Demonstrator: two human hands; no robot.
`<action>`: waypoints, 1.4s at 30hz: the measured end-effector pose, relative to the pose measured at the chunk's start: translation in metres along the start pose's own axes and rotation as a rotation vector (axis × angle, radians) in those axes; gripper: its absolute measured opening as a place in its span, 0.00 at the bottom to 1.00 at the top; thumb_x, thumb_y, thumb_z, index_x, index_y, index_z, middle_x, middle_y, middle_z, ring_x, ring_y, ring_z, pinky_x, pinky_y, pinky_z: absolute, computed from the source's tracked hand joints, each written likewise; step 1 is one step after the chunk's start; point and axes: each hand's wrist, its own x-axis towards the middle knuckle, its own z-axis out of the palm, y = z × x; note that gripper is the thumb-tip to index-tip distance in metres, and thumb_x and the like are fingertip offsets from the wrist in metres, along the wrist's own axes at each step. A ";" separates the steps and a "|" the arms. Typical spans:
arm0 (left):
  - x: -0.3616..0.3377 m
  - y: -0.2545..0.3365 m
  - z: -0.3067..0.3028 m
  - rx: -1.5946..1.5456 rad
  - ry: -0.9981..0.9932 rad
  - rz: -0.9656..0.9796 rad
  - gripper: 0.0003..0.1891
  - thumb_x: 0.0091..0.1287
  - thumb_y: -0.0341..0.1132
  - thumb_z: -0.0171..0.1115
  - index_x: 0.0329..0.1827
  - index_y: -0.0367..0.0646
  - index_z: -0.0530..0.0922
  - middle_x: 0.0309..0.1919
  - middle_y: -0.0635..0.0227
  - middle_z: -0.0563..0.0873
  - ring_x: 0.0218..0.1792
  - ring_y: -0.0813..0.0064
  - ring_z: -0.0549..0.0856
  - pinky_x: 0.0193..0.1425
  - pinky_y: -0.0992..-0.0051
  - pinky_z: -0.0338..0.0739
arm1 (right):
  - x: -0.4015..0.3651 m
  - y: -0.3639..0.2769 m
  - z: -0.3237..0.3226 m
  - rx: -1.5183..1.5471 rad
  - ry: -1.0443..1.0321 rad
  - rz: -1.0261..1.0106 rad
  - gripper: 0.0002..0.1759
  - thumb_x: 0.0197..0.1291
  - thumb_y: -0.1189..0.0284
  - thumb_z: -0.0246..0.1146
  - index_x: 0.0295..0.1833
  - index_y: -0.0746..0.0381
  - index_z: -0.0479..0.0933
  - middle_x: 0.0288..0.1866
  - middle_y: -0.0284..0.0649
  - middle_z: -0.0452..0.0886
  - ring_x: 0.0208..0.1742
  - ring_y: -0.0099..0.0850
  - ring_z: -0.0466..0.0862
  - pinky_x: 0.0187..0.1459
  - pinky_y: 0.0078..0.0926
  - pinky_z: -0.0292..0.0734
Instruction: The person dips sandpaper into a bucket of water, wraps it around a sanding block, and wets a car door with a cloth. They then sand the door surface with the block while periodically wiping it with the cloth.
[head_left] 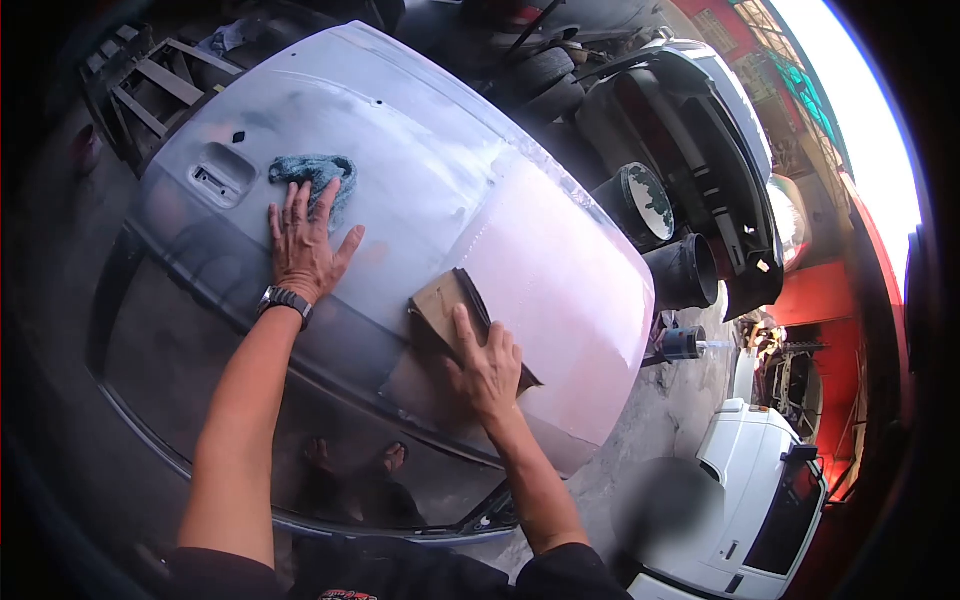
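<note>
A car door panel (400, 190), grey on the left and pinkish on the right, lies across the view. My left hand (304, 245), with a watch on its wrist, rests flat with fingers spread, its fingertips at the lower edge of a crumpled teal cloth (318, 172). My right hand (487, 365) is on a brown folded sanding sheet or pad (440, 305), held against the panel near the border of grey and pink. Left of the cloth is the recessed door handle opening (222, 177).
The window frame (150, 420) extends below the panel. Beyond its right end stand dark buckets (684, 272). A black bumper (700, 160) and tyres (540, 80) are farther back. A rack (165, 85) stands upper left, a white vehicle (750, 490) lower right.
</note>
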 end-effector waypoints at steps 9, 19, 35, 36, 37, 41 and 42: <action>-0.001 -0.004 0.001 0.029 0.015 0.012 0.44 0.75 0.70 0.57 0.90 0.66 0.58 0.84 0.49 0.66 0.88 0.48 0.58 0.91 0.40 0.41 | 0.249 0.152 0.043 0.008 -0.123 0.444 0.36 0.74 0.42 0.63 0.80 0.47 0.73 0.68 0.66 0.78 0.66 0.64 0.84 0.66 0.56 0.78; -0.002 -0.004 0.001 0.044 0.020 0.018 0.42 0.77 0.66 0.58 0.90 0.66 0.58 0.83 0.48 0.67 0.87 0.47 0.60 0.90 0.40 0.44 | 0.009 0.001 0.014 -0.025 0.004 -0.002 0.55 0.55 0.50 0.80 0.87 0.45 0.66 0.56 0.53 0.77 0.55 0.52 0.81 0.53 0.50 0.78; -0.002 -0.004 0.001 0.042 -0.003 0.008 0.47 0.74 0.74 0.55 0.91 0.66 0.56 0.85 0.50 0.64 0.88 0.48 0.57 0.91 0.40 0.40 | 0.074 0.032 0.020 -0.016 -0.007 0.141 0.43 0.68 0.47 0.71 0.84 0.49 0.70 0.53 0.55 0.77 0.49 0.54 0.81 0.49 0.50 0.76; -0.001 -0.004 0.002 0.039 0.001 0.008 0.46 0.74 0.74 0.55 0.91 0.66 0.56 0.85 0.50 0.64 0.88 0.48 0.57 0.91 0.40 0.41 | 0.054 0.022 0.019 -0.056 -0.031 0.124 0.44 0.67 0.46 0.71 0.85 0.49 0.70 0.53 0.55 0.77 0.49 0.53 0.81 0.49 0.48 0.76; 0.001 -0.003 0.001 0.038 0.002 0.010 0.46 0.74 0.74 0.55 0.91 0.66 0.56 0.85 0.50 0.64 0.88 0.48 0.57 0.91 0.40 0.40 | 0.057 0.027 0.017 -0.065 -0.010 0.088 0.45 0.66 0.46 0.72 0.85 0.49 0.70 0.54 0.55 0.77 0.49 0.53 0.81 0.49 0.49 0.77; -0.004 -0.002 -0.003 0.038 -0.028 0.009 0.45 0.74 0.72 0.56 0.90 0.65 0.57 0.84 0.49 0.65 0.87 0.47 0.58 0.91 0.40 0.41 | 0.152 0.090 0.028 -0.033 -0.103 0.216 0.43 0.69 0.44 0.69 0.84 0.50 0.69 0.60 0.60 0.78 0.56 0.59 0.85 0.56 0.55 0.80; 0.000 -0.002 -0.003 0.034 -0.010 0.012 0.45 0.74 0.72 0.56 0.90 0.65 0.58 0.84 0.49 0.65 0.87 0.46 0.58 0.90 0.40 0.42 | 0.191 0.109 0.033 -0.017 -0.141 0.286 0.41 0.70 0.44 0.67 0.83 0.50 0.69 0.63 0.62 0.78 0.59 0.61 0.85 0.60 0.56 0.80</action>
